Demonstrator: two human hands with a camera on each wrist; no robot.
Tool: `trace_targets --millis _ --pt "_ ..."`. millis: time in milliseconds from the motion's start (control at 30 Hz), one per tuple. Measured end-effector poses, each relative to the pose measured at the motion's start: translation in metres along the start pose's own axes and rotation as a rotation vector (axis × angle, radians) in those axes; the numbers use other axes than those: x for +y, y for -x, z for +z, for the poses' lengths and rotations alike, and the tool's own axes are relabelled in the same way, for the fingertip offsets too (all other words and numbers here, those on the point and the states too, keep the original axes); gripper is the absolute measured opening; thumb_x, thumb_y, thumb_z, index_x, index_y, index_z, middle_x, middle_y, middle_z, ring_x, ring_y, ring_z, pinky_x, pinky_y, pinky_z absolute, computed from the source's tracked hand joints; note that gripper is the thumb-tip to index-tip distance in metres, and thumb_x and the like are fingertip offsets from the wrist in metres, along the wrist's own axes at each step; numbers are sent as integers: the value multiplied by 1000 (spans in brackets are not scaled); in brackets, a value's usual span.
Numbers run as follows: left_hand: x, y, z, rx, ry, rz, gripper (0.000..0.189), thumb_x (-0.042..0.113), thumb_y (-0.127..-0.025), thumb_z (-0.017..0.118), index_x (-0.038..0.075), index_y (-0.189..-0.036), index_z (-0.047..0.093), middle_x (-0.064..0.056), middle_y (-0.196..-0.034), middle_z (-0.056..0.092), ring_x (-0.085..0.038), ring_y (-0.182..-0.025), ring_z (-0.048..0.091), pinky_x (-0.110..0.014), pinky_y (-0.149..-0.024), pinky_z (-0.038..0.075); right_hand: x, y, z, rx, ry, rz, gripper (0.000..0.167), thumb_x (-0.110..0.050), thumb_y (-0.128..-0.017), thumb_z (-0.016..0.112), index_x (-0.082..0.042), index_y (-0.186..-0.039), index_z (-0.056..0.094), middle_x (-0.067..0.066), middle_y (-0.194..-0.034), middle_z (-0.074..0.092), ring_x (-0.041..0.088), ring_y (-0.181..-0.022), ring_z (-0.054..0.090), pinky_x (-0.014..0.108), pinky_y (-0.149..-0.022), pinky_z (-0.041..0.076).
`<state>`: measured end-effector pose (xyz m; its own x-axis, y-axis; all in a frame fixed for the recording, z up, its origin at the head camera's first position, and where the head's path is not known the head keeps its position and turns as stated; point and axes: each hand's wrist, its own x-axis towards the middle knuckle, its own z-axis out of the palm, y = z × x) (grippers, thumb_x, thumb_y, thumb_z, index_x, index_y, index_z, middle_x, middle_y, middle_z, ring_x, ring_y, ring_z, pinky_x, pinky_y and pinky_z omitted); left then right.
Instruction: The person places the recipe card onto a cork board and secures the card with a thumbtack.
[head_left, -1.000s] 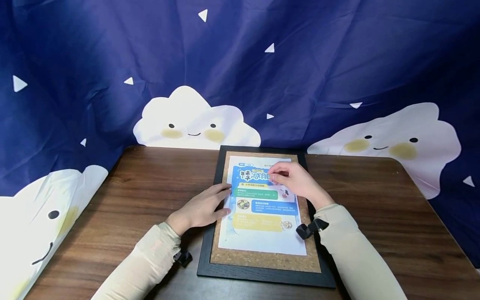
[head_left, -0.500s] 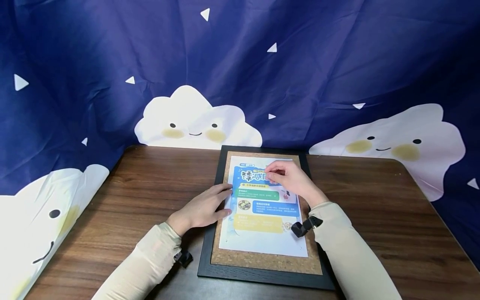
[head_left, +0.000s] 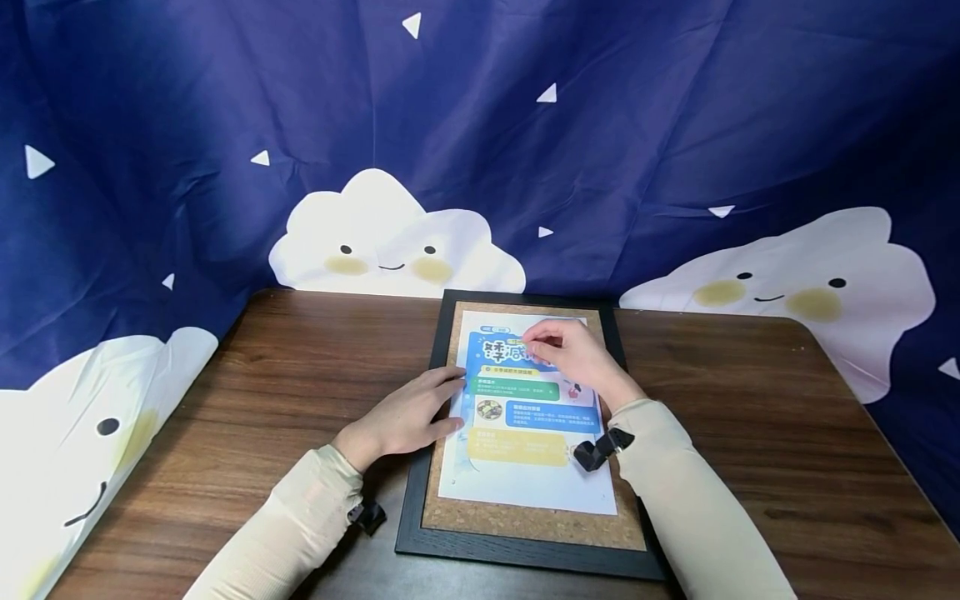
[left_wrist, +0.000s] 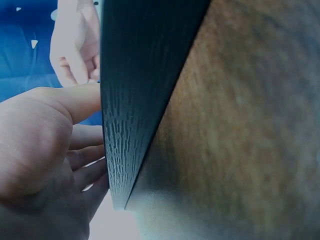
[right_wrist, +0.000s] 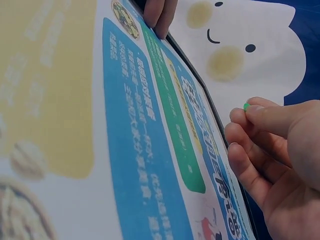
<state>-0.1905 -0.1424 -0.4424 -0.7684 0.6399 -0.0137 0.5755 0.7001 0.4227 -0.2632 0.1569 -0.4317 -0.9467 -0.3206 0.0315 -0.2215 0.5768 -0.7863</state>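
A printed sheet (head_left: 525, 492) with blue, green and yellow blocks lies on a cork board (head_left: 525, 523) in a black frame (head_left: 525, 557). My left hand (head_left: 405, 417) rests on the frame's left side, its fingers reaching to the sheet's edge. In the left wrist view, the fingers of the left hand (left_wrist: 45, 145) meet the black frame (left_wrist: 135, 65). My right hand (head_left: 573, 357) hovers over the sheet's upper part, near the large title. Between thumb and forefinger, the right hand (right_wrist: 285, 145) pinches a small green thing (right_wrist: 246, 106), mostly hidden by the fingertips.
The framed board lies on a brown wooden table (head_left: 750, 417), its far edge close to a dark blue cloth (head_left: 585, 150) with white clouds. Each wrist wears a small black camera.
My right hand has shifted slightly left over the title, still pinching. The left hand has stayed in place on the frame, and the sheet lies as before.
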Motion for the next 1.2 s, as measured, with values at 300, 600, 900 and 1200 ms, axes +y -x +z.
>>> trace_targets --millis 300,600,900,1200 --pt "-2 0 0 6 -3 10 64 27 -108 69 -7 -158 49 -22 -169 42 -38 -157 43 -52 -125 42 -8 -5 5 26 -21 63 20 -14 -107 70 -9 -123 79 8 -114 78 23 -97 66 27 -88 56" --pt "-2 0 0 4 10 4 64 28 -108 69 -7 -158 49 -22 -170 41 -38 -157 42 -52 -125 42 -12 -13 12 31 -54 14 20 -10 -105 71 -3 -123 78 12 -115 77 23 -95 67 25 -88 56" --pt "-2 0 0 -3 15 -1 63 28 -108 69 -6 -157 50 -21 -170 41 -37 -158 42 -51 -125 41 -12 -22 21 21 -94 25 20 -8 -106 69 0 -123 78 14 -112 79 19 -92 69 22 -83 57" --pt "-4 -2 1 -8 8 -2 63 28 -108 68 -5 -158 49 -20 -170 40 -37 -158 41 -51 -126 41 -14 -29 28 45 -139 43 20 -8 -107 68 -1 -123 78 14 -107 78 19 -89 70 23 -79 57"
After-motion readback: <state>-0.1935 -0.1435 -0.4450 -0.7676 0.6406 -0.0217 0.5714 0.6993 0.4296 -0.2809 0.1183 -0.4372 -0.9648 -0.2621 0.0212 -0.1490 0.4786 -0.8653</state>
